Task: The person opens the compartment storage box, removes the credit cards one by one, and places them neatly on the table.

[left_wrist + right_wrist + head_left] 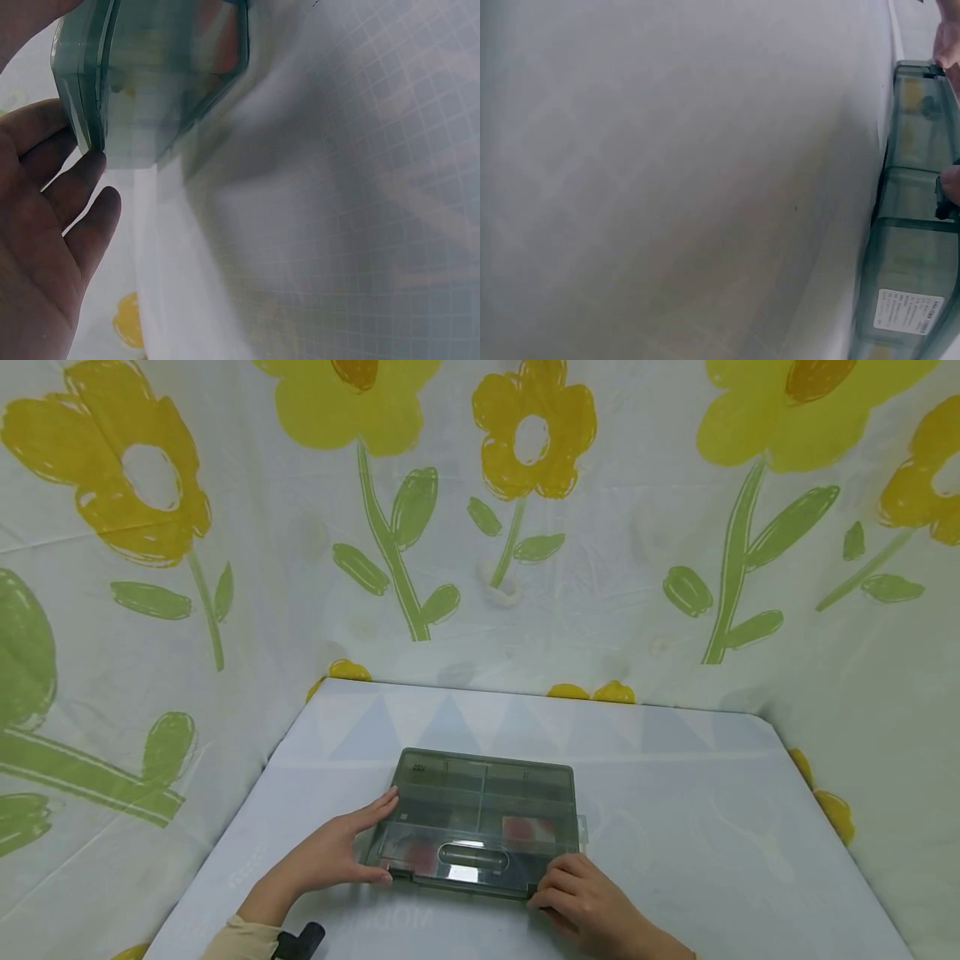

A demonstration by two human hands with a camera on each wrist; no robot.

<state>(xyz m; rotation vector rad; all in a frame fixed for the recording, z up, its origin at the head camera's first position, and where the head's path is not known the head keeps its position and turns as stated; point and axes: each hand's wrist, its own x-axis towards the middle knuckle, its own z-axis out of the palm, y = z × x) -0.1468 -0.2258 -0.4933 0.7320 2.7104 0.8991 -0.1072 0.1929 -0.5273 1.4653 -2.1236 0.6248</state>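
A translucent dark-green plastic storage box with a lid and inner dividers lies flat on the table. Reddish patches show through its lid at the front left and right. My left hand spreads along the box's left side, fingertips at the far part of that edge and thumb by the front-left corner. In the left wrist view, straight fingers touch the box's side. My right hand has curled fingers at the front-right corner. Its thumb sits against the dark latch in the right wrist view.
The white table carries a pale triangle pattern at its far end. Curtains printed with yellow flowers hang behind and at both sides. A dark strap device is on the left wrist. The box's side bears a white label.
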